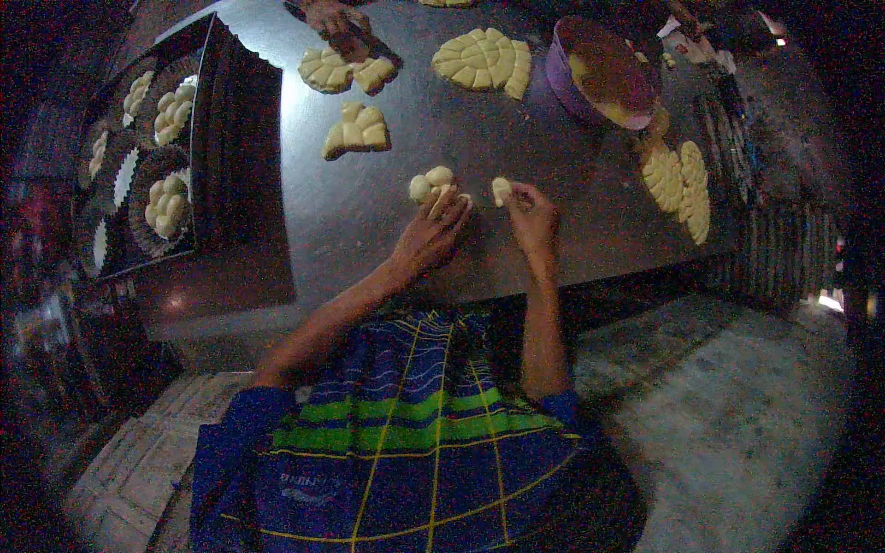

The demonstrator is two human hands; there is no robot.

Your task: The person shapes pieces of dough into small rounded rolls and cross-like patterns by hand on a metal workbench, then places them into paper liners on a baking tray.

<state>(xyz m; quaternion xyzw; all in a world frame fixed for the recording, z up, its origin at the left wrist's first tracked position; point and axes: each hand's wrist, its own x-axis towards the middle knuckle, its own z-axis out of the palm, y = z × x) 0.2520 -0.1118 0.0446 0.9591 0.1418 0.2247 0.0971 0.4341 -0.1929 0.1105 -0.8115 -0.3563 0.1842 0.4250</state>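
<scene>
My left hand (pixel 431 228) is at the middle of the metal table (pixel 369 230), its fingers curved over the front of a small cluster of pale dough balls (pixel 426 183) and gripping a piece there. Just to its right, my right hand (pixel 534 217) pinches a small lump of dough (pixel 501 190) between thumb and fingertips. What lies under the left fingers is partly hidden. Beyond my hands sits a cut wedge of dough (pixel 355 134).
A co-worker's hand (pixel 334 18) holds a dark tool over scored dough (pixel 323 72). More scored dough lies at back (pixel 480 60) and right (pixel 673 180). A purple bowl (pixel 573 92) stands back right; a dark tray (pixel 199 235) with dough clusters in paper cups is left.
</scene>
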